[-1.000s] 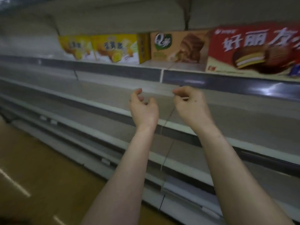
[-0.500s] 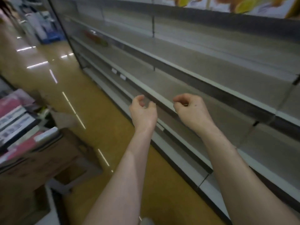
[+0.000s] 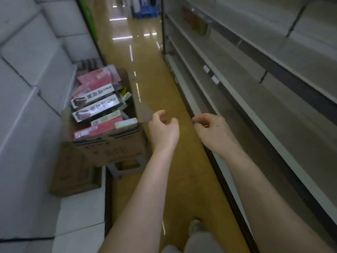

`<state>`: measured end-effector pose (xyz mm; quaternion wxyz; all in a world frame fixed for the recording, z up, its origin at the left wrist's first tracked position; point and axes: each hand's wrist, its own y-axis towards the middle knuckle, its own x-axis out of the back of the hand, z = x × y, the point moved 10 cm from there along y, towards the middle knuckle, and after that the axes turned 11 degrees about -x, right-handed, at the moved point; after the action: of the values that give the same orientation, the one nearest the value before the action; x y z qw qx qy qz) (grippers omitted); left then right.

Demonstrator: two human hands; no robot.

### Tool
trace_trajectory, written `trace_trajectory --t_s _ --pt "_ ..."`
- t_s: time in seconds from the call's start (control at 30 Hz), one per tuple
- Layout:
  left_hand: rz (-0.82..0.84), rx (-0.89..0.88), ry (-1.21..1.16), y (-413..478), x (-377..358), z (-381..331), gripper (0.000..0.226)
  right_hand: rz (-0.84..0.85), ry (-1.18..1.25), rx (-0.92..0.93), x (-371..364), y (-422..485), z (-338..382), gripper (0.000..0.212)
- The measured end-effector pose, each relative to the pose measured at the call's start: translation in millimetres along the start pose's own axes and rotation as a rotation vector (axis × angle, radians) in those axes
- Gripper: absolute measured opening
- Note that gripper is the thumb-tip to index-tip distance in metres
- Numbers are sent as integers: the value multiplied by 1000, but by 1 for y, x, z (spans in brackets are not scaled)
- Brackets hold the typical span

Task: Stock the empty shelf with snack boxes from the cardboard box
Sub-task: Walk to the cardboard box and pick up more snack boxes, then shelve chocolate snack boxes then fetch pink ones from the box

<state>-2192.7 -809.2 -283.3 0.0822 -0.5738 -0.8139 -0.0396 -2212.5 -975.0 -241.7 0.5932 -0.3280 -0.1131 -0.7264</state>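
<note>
An open cardboard box [image 3: 107, 150] stands on a small grey stool at the left of the aisle. It is packed with snack boxes [image 3: 96, 105], several red and pink ones and two with white and black labels. My left hand [image 3: 163, 127] hovers just right of the box's flap, fingers loosely curled, holding nothing. My right hand [image 3: 212, 129] hangs beside it over the floor near the shelf edge, fingers loosely curled and empty. Bare grey shelves [image 3: 255, 84] run along the right side.
A flattened cardboard piece [image 3: 73, 172] leans below the box. White stacked cases [image 3: 32, 70] fill the left wall. The yellow-brown aisle floor [image 3: 145, 73] runs ahead. A few packages [image 3: 197, 22] sit on a far shelf, and blue items [image 3: 145, 11] stand at the aisle's end.
My view has swung left from the stocked upper shelf, past the bare shelves, down the aisle to the cardboard box. Both hands stay raised, empty and loosely curled.
</note>
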Motion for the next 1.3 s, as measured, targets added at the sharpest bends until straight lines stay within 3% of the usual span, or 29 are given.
trace_trajectory --t_s 0.5,0.7,1.03,1.2,1.3 --pt "-253 119 -15 124 60 28 42 337 -65 234 -123 132 104 22" --pt "-345 188 -77 160 101 60 28 463 -117 233 -183 153 129 30" --pt "-395 369 -113 262 187 132 46 476 -174 82 -288 211 169 55" --pt "-471 546 -268 297 235 187 57 471 -202 -51 -345 241 176 76" --pt "-525 614 -305 311 255 214 62 468 -215 -112 -373 256 174 78"
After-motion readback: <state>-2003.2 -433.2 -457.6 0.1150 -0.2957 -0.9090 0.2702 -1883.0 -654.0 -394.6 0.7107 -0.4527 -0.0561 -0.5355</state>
